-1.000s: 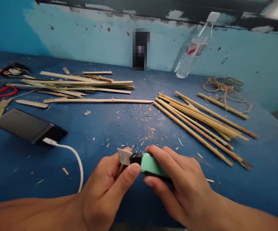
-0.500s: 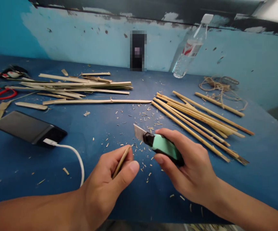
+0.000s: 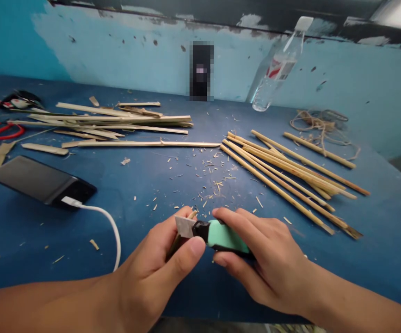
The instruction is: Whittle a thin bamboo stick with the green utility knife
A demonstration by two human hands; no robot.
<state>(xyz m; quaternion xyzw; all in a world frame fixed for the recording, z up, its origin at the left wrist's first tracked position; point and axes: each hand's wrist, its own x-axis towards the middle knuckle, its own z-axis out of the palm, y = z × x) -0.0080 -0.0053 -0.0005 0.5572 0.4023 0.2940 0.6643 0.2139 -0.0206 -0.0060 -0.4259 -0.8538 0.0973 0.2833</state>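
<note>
My right hand [image 3: 269, 259] is wrapped round a green and black utility knife [image 3: 226, 238], its broad blade pointing left. The blade lies across the thin wooden stick [image 3: 193, 214] that my left hand [image 3: 165, 263] grips between thumb and fingers. Only the stick's tip and a dark part below the blade show; whether the edge touches the wood I cannot tell. Small pale shavings [image 3: 217, 185] are scattered on the blue table [image 3: 144, 185] just beyond both hands. Several slim round sticks [image 3: 276, 162] lie in a loose bundle to the right.
Split bamboo strips [image 3: 117, 119] are piled at the back left, near red-handled scissors [image 3: 6, 130]. A phone [image 3: 40, 180] with a white cable [image 3: 106, 217] sits at left. A plastic bottle [image 3: 278, 69] leans on the wall; tangled twine [image 3: 311, 122] lies beside it.
My right hand has brought the knife left and down, so its blade now overlaps the stick in my left hand. My left hand stays nearly in place. More shavings show near the right-hand sticks.
</note>
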